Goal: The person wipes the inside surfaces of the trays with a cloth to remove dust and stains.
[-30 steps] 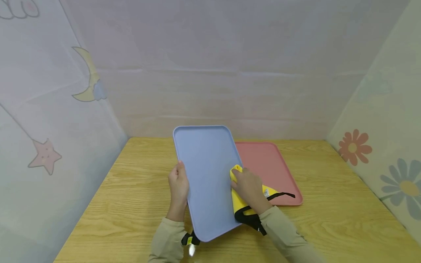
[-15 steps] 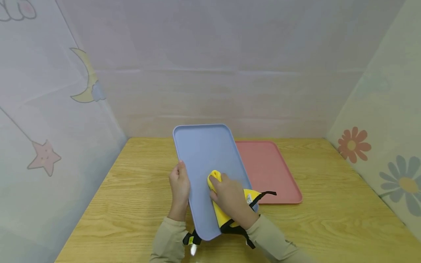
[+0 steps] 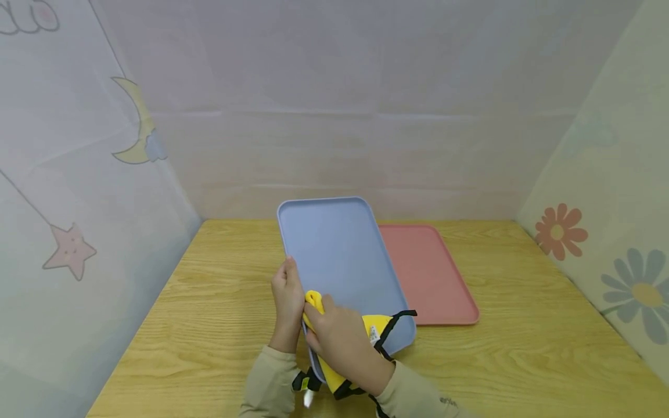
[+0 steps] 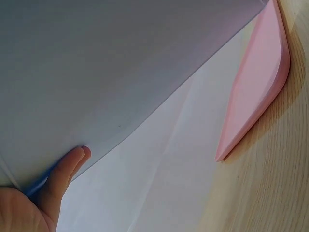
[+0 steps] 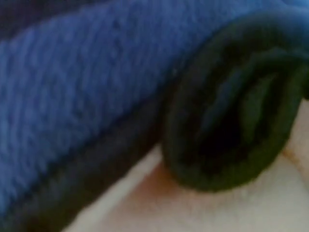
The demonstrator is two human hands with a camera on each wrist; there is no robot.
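A light blue rectangular tray [image 3: 337,249] is held up at a tilt above the table. My left hand [image 3: 287,302] grips its left rim, with the thumb on the near side; in the left wrist view the fingers [image 4: 67,169] lie against the tray's underside. Bunched in my right hand [image 3: 345,345] is a yellow cloth [image 3: 375,321] with black edging, pressed on the tray's lower left part close to the left hand. Close up in the right wrist view, blue fabric [image 5: 96,82] with a black border and a dark loop fills much of the picture.
A pink tray [image 3: 431,276] lies on the wooden table [image 3: 209,302] behind and to the right of the blue one, which partly covers it. Printed fabric walls [image 3: 334,145] stand at the back and both sides.
My right hand has swept the cloth leftward and slightly down across the blue tray, from its right edge to its left edge. The left hand and the tray have hardly moved.
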